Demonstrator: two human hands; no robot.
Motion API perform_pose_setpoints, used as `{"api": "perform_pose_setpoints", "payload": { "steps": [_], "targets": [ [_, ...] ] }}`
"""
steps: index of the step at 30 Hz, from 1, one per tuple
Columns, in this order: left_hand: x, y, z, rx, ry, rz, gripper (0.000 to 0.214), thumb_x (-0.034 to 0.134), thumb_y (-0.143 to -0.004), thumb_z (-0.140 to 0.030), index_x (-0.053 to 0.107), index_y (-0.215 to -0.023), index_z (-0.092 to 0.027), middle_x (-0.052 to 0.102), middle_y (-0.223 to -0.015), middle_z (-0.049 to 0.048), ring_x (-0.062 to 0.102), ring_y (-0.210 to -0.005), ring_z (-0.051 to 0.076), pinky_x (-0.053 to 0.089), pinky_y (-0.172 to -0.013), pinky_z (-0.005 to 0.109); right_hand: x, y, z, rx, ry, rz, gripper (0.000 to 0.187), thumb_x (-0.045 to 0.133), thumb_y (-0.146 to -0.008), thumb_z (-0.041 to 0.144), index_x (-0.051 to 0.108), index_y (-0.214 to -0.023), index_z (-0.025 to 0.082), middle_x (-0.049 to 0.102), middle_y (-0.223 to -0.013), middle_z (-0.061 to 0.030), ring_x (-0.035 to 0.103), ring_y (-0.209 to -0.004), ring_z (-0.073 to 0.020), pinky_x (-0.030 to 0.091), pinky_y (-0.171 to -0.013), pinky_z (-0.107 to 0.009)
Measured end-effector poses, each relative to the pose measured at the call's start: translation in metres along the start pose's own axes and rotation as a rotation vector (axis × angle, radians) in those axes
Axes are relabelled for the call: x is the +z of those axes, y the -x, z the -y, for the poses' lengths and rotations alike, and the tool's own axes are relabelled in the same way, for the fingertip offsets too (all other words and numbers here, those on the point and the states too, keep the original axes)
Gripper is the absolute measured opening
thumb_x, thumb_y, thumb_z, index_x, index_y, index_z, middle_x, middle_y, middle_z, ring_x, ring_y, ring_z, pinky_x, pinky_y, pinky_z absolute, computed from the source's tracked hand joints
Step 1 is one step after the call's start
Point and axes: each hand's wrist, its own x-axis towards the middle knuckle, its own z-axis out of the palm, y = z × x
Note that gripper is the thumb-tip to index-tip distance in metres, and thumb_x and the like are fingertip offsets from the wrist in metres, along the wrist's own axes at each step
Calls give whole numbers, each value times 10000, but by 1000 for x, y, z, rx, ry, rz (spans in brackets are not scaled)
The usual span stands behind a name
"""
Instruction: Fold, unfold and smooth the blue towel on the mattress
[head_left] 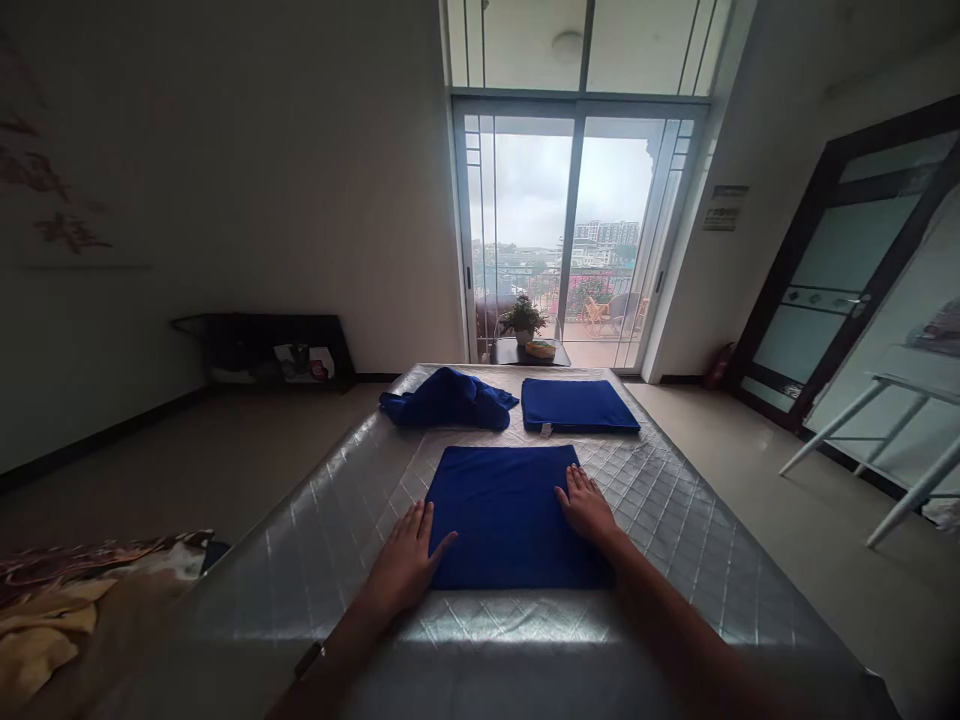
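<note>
A blue cloth [510,525], folded into a flat rectangle, lies on the silvery quilted table cover [330,530] in front of me. At its left edge rests my left hand [410,555], open, with the thumb over the cloth. My right hand [589,505] lies flat and open on the cloth's right edge, fingers pointing away from me. Farther back on the right is a second folded blue cloth [577,405] with a small white tag at its near edge. Beside it on the left sits a crumpled blue cloth [450,400] in a loose heap.
A small dark table [510,352] with a potted plant [523,318] stands beyond the far edge, before sliding glass doors. Crumpled fabrics [67,620] lie at the lower left. On the right are a white-legged stand [900,400] and a dark-framed door [832,270].
</note>
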Motion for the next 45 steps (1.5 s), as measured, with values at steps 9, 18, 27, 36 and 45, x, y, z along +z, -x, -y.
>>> {"api": "perform_pose_setpoints", "payload": {
  "steps": [9, 18, 27, 36, 45],
  "targets": [
    [-17, -62, -95, 109, -43, 32, 916, 223, -962, -728, 450, -1503, -25, 406, -1574, 242, 336, -1495, 366, 263, -1230, 510, 8, -1, -1, 15, -16, -31, 656, 226, -1065, 421, 253, -1593, 33, 215, -1667, -156, 179, -1550, -236, 128, -1249, -381],
    [17, -98, -187, 307, 112, 151, 864, 44, -1007, -625, 308, -1568, -24, 254, -1657, 174, 186, -1558, 252, 147, -1280, 436, 12, -2, -6, -8, 22, -35, 644, 212, -1055, 376, 258, -1586, 13, 218, -1666, -152, 178, -1551, -227, 132, -1252, -384],
    [-7, -80, -56, -18, -20, 152, 947, 100, -958, -740, 280, -1586, -54, 203, -1668, 171, 168, -1557, 283, 150, -1273, 452, 10, -3, -3, 18, -19, -19, 665, 220, -1054, 405, 231, -1595, 19, 205, -1675, -141, 151, -1557, -227, 89, -1253, -365],
    [0, -66, -3, -81, -7, 59, 1008, 111, -938, -779, 304, -1566, -14, 252, -1646, 213, 241, -1539, 303, 206, -1257, 460, 5, -5, -2, 34, 27, 36, 670, 230, -1051, 419, 238, -1595, 29, 203, -1672, -146, 164, -1555, -239, 124, -1247, -407],
    [8, -68, 1, -71, -6, -4, 985, 153, -944, -770, 344, -1555, -21, 336, -1619, 211, 292, -1523, 303, 230, -1254, 447, -17, -55, 3, -7, 19, -26, 641, 240, -1054, 385, 277, -1582, 24, 227, -1666, -154, 162, -1554, -229, 140, -1244, -394]
  ]
}}
